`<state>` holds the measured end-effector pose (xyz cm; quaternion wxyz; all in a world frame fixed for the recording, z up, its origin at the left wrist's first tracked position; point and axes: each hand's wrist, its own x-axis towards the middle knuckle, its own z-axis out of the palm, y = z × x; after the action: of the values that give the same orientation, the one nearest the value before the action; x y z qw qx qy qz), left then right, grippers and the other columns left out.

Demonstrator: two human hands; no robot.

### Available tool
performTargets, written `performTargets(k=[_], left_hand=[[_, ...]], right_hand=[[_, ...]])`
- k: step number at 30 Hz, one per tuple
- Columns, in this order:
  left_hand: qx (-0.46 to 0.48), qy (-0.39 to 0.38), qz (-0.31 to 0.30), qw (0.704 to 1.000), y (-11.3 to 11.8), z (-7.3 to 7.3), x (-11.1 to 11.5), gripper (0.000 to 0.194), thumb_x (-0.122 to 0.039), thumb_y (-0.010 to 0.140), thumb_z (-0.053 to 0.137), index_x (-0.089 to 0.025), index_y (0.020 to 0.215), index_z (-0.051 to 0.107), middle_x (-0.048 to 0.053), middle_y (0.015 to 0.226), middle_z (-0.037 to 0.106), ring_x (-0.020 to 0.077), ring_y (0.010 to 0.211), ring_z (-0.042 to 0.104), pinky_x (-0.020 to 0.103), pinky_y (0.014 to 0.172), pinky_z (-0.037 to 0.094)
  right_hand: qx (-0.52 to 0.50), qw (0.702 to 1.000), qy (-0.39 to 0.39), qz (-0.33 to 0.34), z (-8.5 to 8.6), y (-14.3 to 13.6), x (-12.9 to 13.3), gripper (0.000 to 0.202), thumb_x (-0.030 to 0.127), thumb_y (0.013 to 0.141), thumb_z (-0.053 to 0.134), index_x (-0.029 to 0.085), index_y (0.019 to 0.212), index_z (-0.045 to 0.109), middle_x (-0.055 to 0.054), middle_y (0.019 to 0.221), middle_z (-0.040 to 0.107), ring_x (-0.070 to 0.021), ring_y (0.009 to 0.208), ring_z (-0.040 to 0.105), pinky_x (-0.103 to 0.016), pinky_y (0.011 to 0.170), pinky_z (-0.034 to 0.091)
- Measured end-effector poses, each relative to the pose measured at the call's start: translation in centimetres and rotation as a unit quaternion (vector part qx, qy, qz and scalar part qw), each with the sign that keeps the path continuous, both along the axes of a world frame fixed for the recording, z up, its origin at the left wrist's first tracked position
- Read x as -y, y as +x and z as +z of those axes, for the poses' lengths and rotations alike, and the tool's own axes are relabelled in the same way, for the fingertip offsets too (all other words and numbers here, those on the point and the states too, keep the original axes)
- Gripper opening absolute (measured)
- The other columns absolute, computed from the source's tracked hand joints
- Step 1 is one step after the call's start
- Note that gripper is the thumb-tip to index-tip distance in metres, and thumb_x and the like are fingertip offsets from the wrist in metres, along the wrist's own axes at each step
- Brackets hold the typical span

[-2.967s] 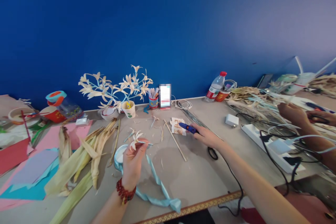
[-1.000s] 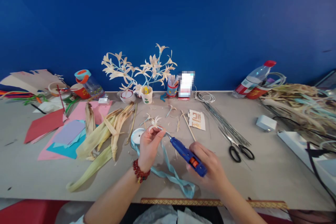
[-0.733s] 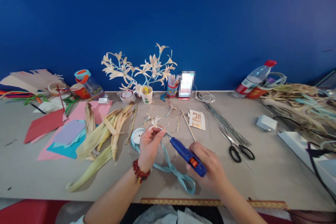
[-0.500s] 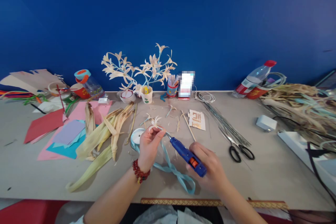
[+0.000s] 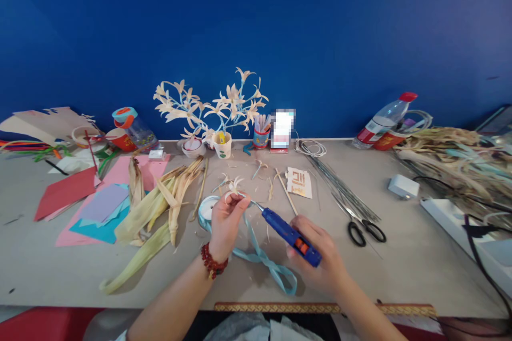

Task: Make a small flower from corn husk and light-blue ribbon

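The left hand (image 5: 224, 229) pinches 1 pale flower (image 5: 234, 186) between its fingers, petals just above them. The right hand's (image 5: 323, 250) fingers wrap around a blue glue gun (image 5: 285, 227), its tip pointing at the left fingertips; contact there is hard to tell. Black-handled scissors (image 5: 353, 216) lie right of the right fingers.

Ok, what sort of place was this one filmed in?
Probably a craft workspace: the right hand holds a blue plastic glue gun, long pale-yellow dried husks lie on the grey tabletop, and cream flowers on light-blue stems stand at the back.
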<state>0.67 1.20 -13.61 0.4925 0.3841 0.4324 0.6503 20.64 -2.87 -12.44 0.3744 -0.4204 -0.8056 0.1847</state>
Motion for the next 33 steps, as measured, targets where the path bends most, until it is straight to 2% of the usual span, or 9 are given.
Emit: performTargets(k=[4, 8, 11, 14, 18, 21, 23, 26, 33], left_hand=[[-0.009, -0.01, 0.008, 1.0, -0.1, -0.1, -0.1, 0.013, -0.027, 0.076, 0.071, -0.016, 0.077, 0.064, 0.001, 0.078, 0.065, 0.011, 0.075, 0.059, 0.022, 0.076, 0.047], [-0.026, -0.001, 0.023, 0.999, -0.3, -0.6, -0.2, 0.014, -0.028, 0.076, 0.071, -0.016, 0.078, 0.064, 0.002, 0.08, 0.066, 0.0124, 0.076, 0.06, 0.024, 0.075, 0.048], [-0.078, 0.041, 0.024, 0.996, -0.4, -0.6, 0.1, 0.012, -0.028, 0.079, 0.068, -0.016, 0.08, 0.065, 0.003, 0.082, 0.067, 0.0141, 0.078, 0.061, 0.026, 0.077, 0.048], [-0.16, 0.107, 0.003, 0.981, -0.5, 0.2, 0.9, 0.01, -0.026, 0.081, 0.065, -0.017, 0.08, 0.067, 0.004, 0.081, 0.067, 0.0168, 0.078, 0.062, 0.028, 0.074, 0.049], [-0.257, 0.251, -0.05, 0.932, -0.6, 2.2, 2.3, 0.006, -0.02, 0.082, 0.062, -0.019, 0.08, 0.068, 0.005, 0.076, 0.068, 0.0207, 0.082, 0.064, 0.038, 0.082, 0.052], [-0.246, 0.355, -0.144, 0.89, -0.5, 3.7, 3.3, 0.008, -0.017, 0.085, 0.058, -0.02, 0.083, 0.066, 0.004, 0.075, 0.068, 0.018, 0.073, 0.064, 0.044, 0.085, 0.053], [-0.24, 0.377, -0.215, 0.868, -0.3, 4.5, 3.8, 0.008, -0.018, 0.085, 0.057, -0.02, 0.086, 0.064, 0.005, 0.077, 0.07, 0.0172, 0.07, 0.064, 0.045, 0.089, 0.052], [-0.234, 0.387, -0.277, 0.848, 0.1, 5.5, 4.5, 0.005, -0.02, 0.085, 0.058, -0.02, 0.087, 0.063, 0.007, 0.075, 0.07, 0.017, 0.07, 0.065, 0.042, 0.091, 0.052], [-0.225, 0.413, -0.305, 0.828, 0.4, 6.0, 4.7, 0.019, -0.026, 0.093, 0.043, -0.021, 0.09, 0.061, 0.007, 0.072, 0.071, 0.0161, 0.066, 0.064, 0.042, 0.096, 0.05]], right_hand=[[-0.092, 0.993, -0.072, -0.007, -0.5, 0.0, 0.0, 0.007, 0.026, 0.088, 0.051, 0.021, 0.092, 0.052, -0.003, 0.082, 0.058, -0.0176, 0.07, 0.058, -0.029, 0.065, 0.048], [-0.149, 0.978, -0.145, -0.023, -1.2, 0.0, -0.3, 0.011, 0.028, 0.092, 0.049, 0.021, 0.099, 0.053, -0.001, 0.078, 0.061, -0.0153, 0.062, 0.06, -0.029, 0.064, 0.05], [-0.14, 0.983, -0.103, -0.059, -1.3, 0.0, -0.5, 0.011, 0.025, 0.09, 0.051, 0.022, 0.1, 0.053, -0.002, 0.08, 0.062, -0.0153, 0.062, 0.06, -0.029, 0.064, 0.05], [-0.097, 0.991, -0.03, -0.081, -1.0, 0.1, -0.7, 0.015, 0.02, 0.085, 0.055, 0.023, 0.099, 0.052, -0.002, 0.082, 0.062, -0.0166, 0.069, 0.061, -0.028, 0.066, 0.049], [-0.033, 0.994, 0.012, -0.102, -0.5, -0.2, -0.8, 0.022, 0.015, 0.079, 0.056, 0.023, 0.098, 0.05, -0.003, 0.087, 0.062, -0.0173, 0.073, 0.061, -0.026, 0.065, 0.048], [-0.013, 0.994, 0.044, -0.1, -0.4, -0.3, -0.8, 0.022, 0.017, 0.08, 0.055, 0.023, 0.1, 0.049, -0.006, 0.092, 0.063, -0.0193, 0.077, 0.063, -0.027, 0.066, 0.049], [-0.001, 0.993, 0.067, -0.092, -0.4, -0.3, -0.8, 0.022, 0.02, 0.082, 0.053, 0.023, 0.103, 0.048, -0.008, 0.094, 0.064, -0.0208, 0.079, 0.064, -0.029, 0.066, 0.05], [0.02, 0.992, 0.091, -0.088, -0.4, -0.3, -0.8, 0.022, 0.021, 0.083, 0.051, 0.022, 0.105, 0.047, -0.009, 0.092, 0.064, -0.0222, 0.078, 0.064, -0.03, 0.063, 0.051], [0.033, 0.991, 0.099, -0.079, -0.3, -0.5, -0.8, 0.018, 0.026, 0.086, 0.048, 0.02, 0.103, 0.047, -0.012, 0.091, 0.064, -0.0235, 0.077, 0.065, -0.031, 0.063, 0.052]])
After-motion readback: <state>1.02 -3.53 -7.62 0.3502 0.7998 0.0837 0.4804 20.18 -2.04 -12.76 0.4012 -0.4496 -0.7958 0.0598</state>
